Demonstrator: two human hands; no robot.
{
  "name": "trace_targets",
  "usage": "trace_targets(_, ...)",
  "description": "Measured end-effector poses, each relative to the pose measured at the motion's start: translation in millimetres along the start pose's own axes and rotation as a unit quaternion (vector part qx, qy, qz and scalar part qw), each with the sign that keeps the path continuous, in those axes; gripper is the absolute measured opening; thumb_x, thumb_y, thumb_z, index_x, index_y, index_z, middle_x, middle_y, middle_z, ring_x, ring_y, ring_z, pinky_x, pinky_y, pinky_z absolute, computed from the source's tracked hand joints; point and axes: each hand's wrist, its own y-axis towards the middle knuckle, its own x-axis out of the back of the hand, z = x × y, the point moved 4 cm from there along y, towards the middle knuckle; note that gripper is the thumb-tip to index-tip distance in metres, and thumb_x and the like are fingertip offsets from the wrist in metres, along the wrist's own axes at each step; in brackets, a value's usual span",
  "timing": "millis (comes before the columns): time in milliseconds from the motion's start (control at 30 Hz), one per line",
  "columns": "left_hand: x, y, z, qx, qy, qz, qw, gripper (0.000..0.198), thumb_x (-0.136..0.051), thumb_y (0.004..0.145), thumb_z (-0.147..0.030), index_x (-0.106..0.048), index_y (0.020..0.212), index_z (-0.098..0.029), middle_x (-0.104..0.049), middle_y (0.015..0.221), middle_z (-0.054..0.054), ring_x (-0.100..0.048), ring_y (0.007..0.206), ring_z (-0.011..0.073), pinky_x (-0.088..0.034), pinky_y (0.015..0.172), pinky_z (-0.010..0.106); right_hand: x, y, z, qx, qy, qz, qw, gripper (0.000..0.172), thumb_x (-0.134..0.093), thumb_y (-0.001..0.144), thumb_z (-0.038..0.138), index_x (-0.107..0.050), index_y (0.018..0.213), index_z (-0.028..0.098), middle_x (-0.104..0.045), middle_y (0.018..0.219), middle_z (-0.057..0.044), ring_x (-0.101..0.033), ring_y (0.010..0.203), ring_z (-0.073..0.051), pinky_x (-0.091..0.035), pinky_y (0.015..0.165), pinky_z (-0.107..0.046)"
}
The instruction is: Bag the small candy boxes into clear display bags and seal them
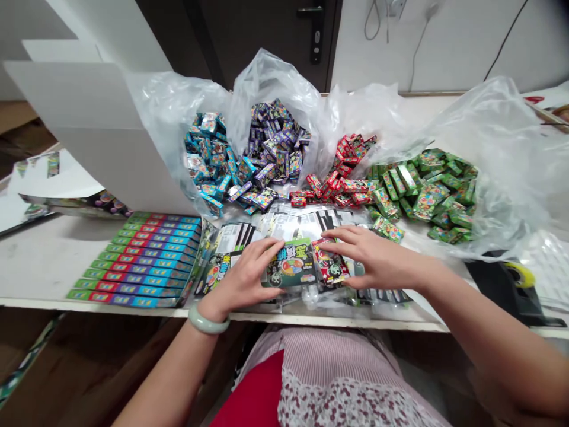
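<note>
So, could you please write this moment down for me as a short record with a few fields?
left hand: holds green pack
right hand: fingers on red pack
wrist: pale green bangle on left
loose piles: blue packs, purple packs, red packs, green boxes, on plastic bags
overlapping row: striped boxes
far right: tape dispenser

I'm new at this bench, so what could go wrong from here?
The green box at the left hand and the red box at the right hand rest on slippery-looking loose printed cards close to the table's front edge, so they might slide off. The heaped green boxes lie near the right hand, and a careless reach could scatter them.
</note>
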Motion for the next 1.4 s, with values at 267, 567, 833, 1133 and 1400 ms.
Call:
trace_targets(267, -4.7, -0.2, -2.7, 0.007, -0.054, 0.013, 0.998, 0.095, -0.077, 0.074, -0.038, -0.021, 0.15, -0.026, -0.038, 0.142, 0.013, -0.04, 0.131, 0.0324, -0.038, 0.11, 0.05, 5.9, 4.2, -0.7, 0.017, 0.034, 0.007, 0.999, 0.07, -0.071, 0.077, 0.023, -0.045, 0.142, 0.023, -0.047, 0.142, -0.012, -0.046, 0.126, -0.029, -0.04, 0.105, -0.049)
trace_targets(567, -7.6, 0.0, -3.3, 0.036, -0.049, -0.041, 0.997, 0.094, -0.078, 0.072, -0.04, -0.025, 0.148, -0.024, -0.04, 0.138, 0.014, -0.043, 0.128, 0.0325, -0.04, 0.108, 0.05, -17.5, 17.1, -4.0, -0.078, 0.148, -0.127, 0.978, 0.076, -0.075, 0.079, 0.04, -0.037, 0.142, 0.024, -0.046, 0.141, -0.014, -0.048, 0.127, -0.029, -0.042, 0.105, -0.047)
trace_targets(833, 0.3, -9.2, 4.7, 0.058, -0.036, -0.071, 0.995, 0.101, -0.081, 0.068, -0.036, -0.022, 0.149, -0.025, -0.042, 0.137, 0.014, -0.043, 0.127, 0.0335, -0.041, 0.107, 0.052, -37.9, 41.8, -14.5, -0.142, 0.307, -0.141, 0.93, 0.034, -0.047, 0.097, 0.037, -0.056, 0.126, 0.023, -0.072, 0.1, -0.006, -0.068, 0.092, -0.021, -0.054, 0.085, -0.038)
trace_targets(1133, 23.7, -35.9, 28.1, 0.128, -0.02, -0.119, 0.984, 0.109, -0.083, 0.065, -0.03, -0.015, 0.15, -0.03, -0.04, 0.139, 0.015, -0.044, 0.128, 0.0372, -0.044, 0.105, 0.056, -7.7, 241.0, -96.4, -0.094, 0.015, -0.158, 0.983, 0.036, -0.064, 0.081, 0.013, -0.063, 0.117, 0.018, -0.058, 0.131, -0.014, -0.046, 0.126, -0.029, -0.033, 0.107, -0.047)
trace_targets(1400, 29.0, -55.8, 46.6, 0.164, -0.004, -0.139, 0.977, 0.101, -0.08, 0.07, -0.032, -0.018, 0.149, -0.03, -0.041, 0.139, 0.015, -0.044, 0.128, 0.0363, -0.045, 0.105, 0.054, -5.9, 258.8, -115.4, -0.133, 0.101, -0.158, 0.973, 0.015, -0.061, 0.085, 0.023, -0.064, 0.097, 0.015, -0.065, 0.103, -0.012, -0.056, 0.102, -0.025, -0.041, 0.095, -0.041)
